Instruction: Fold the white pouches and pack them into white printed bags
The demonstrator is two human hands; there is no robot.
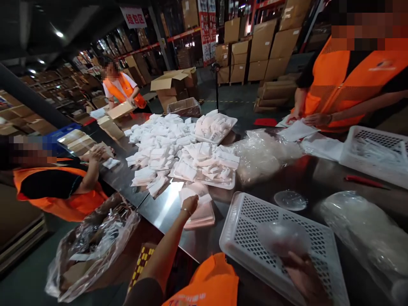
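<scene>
My left hand (190, 205) is closed, its fingers pinching a thin whitish sheet (204, 199) above a stack of pale pink sheets (200, 216). My right hand (299, 270) is low on the right, holding a translucent, roundish plastic piece (283, 238) over an upturned white plastic basket (245, 212); the piece is blurred and its kind is unclear. A similar clear round piece (291, 199) lies on the metal table just beyond the basket. Past my left hand, folded white packets (207, 163) fill a white tray (228, 183), beside a large loose heap of white packets (159, 136).
Clear plastic bags (267, 153) and another bulky bag (366, 229) lie on the right, near a red pen-like tool (366, 182) and a white basket (376, 157). A lined waste box (95, 250) stands at left. Three co-workers in orange vests work around the table.
</scene>
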